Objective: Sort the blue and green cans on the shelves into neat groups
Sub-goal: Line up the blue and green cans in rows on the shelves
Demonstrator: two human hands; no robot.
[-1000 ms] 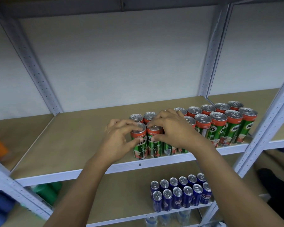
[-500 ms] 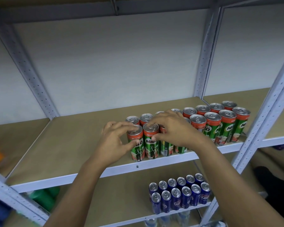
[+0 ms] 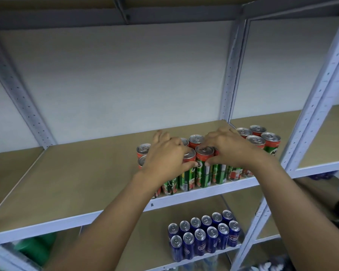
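Cans everywhere, and both hands are in among them! On the upper shelf the green cans stand in two rows near the front edge, running off to the right-hand post. The left hand curls over the near row, thumb pressed to the side of one can; the right hand drapes over its neighbours, thumb and fingers pinching the next can's upper wall. Both grips are narrow, wrapped on can bodies. Below, the blue cans already sit in a tidy double row on the lower shelf. These are probably rigid, smooth-walled, tall and slim, so likely to tip or slide if nudged high up. Best hold looks mid-body, fingers around the wall, not the rim.
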